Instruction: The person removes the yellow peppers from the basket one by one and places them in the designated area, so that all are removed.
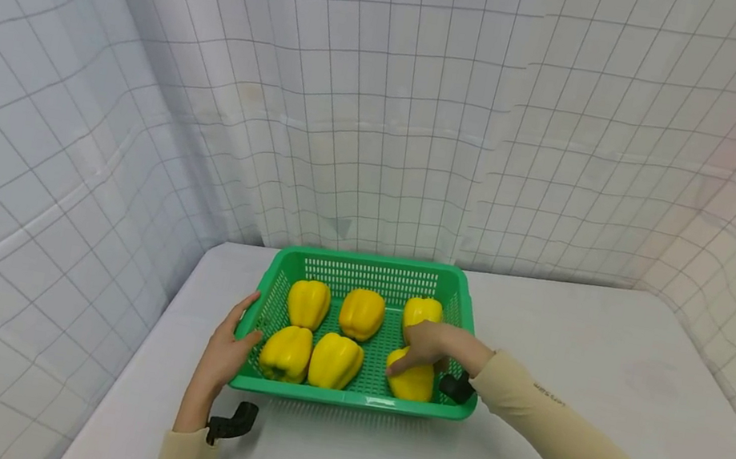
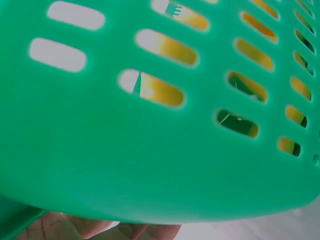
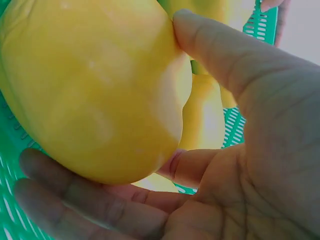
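Note:
A green plastic basket (image 1: 347,399) with slotted walls holds several yellow bell peppers in two rows. My left hand (image 1: 227,352) grips the basket's left rim, thumb over the edge and fingers along the outside. In the left wrist view, the basket wall (image 2: 100,150) fills most of the picture, and part of the left hand (image 2: 125,230) shows below it. With thumb and fingers around it, my right hand (image 1: 427,345) holds the front right bell pepper (image 1: 413,385). That bell pepper (image 3: 100,90) appears large in the right wrist view, between the thumb and the fingers of the right hand (image 3: 270,140).
Another bell pepper (image 1: 422,312) sits just behind the right hand. To the left are a back middle pepper (image 1: 362,314), a back left pepper (image 1: 308,303) and two front ones. The basket stands on a white-covered table (image 1: 579,362), with a gridded white curtain (image 1: 389,103) behind.

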The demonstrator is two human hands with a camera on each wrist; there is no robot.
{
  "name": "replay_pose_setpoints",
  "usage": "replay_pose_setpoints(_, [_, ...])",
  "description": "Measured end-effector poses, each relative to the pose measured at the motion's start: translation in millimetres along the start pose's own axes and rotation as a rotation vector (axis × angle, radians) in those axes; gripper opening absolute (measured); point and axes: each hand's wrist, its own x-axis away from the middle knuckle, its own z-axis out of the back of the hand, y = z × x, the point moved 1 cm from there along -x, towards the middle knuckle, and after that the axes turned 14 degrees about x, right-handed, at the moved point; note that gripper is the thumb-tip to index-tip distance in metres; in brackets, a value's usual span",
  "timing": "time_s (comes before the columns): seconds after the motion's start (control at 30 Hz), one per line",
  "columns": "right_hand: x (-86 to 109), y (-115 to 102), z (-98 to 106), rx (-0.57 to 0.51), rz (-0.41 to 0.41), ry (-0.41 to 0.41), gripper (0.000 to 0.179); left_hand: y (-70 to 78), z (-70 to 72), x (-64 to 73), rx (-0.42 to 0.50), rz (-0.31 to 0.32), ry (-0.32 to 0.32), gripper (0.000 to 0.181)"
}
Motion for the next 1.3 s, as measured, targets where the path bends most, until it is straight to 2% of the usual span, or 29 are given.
replay_pose_setpoints(0.13, [-1.8, 1.1, -0.7, 0.004, 0.012, -0.007, 0.067, -0.9, 0.9, 0.7, 0.030, -0.001, -0.002, 0.062])
replay_pose_setpoints(0.63, [-5.2, 2.8, -4.6, -0.045, 0.030, -0.017, 0.071, 0.2, -0.6, 1.4, 0.013, 0.001, 0.012, 0.062])
replay_pose_setpoints(0.87, [-3.2, 3.8, -4.1, -0.020, 0.074, 0.035, 0.070, -0.1, -1.5, 2.4, 0.001, -0.004, 0.015, 0.062])
replay_pose_setpoints(1.03, [-0.5, 5.2, -2.8, -0.045, 0.097, 0.079, 0.060, -0.1, -1.5, 2.1, -0.008, -0.005, 0.018, 0.062])
replay_pose_setpoints(1.3, [1.8, 10.4, -1.3, -0.080, 0.123, 0.127, 0.060, 1.0, -1.0, 1.0, -0.017, -0.010, 0.019, 0.062])
